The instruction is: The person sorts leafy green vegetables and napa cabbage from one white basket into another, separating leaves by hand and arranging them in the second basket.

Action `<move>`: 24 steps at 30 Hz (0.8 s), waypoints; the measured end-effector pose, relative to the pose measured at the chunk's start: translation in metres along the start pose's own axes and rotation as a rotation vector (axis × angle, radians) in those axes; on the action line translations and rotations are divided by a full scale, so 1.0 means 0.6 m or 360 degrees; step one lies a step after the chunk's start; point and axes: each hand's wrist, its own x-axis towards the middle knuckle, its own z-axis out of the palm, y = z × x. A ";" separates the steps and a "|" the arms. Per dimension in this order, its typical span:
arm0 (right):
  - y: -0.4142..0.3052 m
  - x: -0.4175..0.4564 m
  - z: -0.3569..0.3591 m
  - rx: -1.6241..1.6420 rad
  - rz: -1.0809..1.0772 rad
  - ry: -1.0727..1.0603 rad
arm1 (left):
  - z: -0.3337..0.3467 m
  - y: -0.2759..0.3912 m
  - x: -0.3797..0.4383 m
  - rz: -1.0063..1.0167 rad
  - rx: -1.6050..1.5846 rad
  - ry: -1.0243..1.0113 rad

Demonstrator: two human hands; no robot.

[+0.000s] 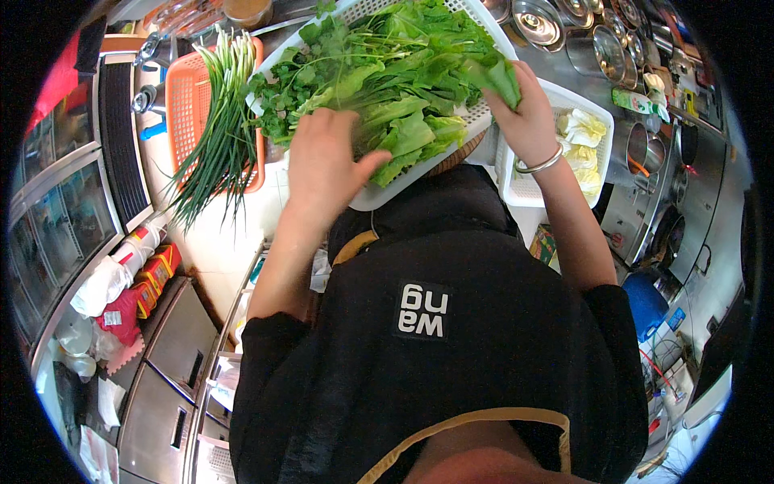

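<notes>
A white perforated plastic basket lies tilted before me, heaped with leafy greens. Broad lettuce-like leaves fill its near and middle part, and cilantro sits along the left side. My left hand, slightly blurred, rests over the greens at the near left. Its thumb is spread from the fingers, and the fingertips are partly hidden. At the basket's right rim, my right hand, with a metal bangle at the wrist, grips a green leaf between thumb and fingers.
Scallions lie across an orange basket at left. A second white basket at right contains pale cabbage pieces. Metal pots and a pot lid crowd the far right. Steel cabinets stand lower left.
</notes>
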 end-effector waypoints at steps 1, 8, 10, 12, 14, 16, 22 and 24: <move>-0.007 0.001 0.005 -0.0036 -0.0191 -0.0122 | 0.008 0.015 -0.002 0.0039 0.0089 0.0017; -0.054 -0.020 0.109 -0.0624 -0.1169 -0.0278 | 0.003 0.025 0.016 -0.0113 -0.0364 -0.0231; -0.040 -0.010 0.121 -0.0576 -0.1242 -0.0201 | -0.007 0.021 0.030 -0.0209 -0.0675 -0.0270; -0.034 -0.008 0.099 -0.0335 -0.0888 -0.0291 | -0.035 0.014 0.040 -0.0272 -0.0977 -0.0179; -0.050 -0.005 0.067 -0.0022 -0.0395 -0.0217 | -0.057 -0.006 0.045 -0.0316 -0.1220 0.0090; -0.017 0.015 0.039 0.0178 -0.0066 -0.0075 | -0.072 -0.026 0.045 -0.0323 -0.1124 0.0398; 0.002 0.041 -0.004 0.0718 -0.0077 0.0174 | -0.027 0.010 0.001 -0.0030 -0.0258 0.0019; -0.002 0.024 -0.012 0.0388 -0.0063 0.0032 | 0.011 0.039 -0.015 0.0080 0.0177 0.0017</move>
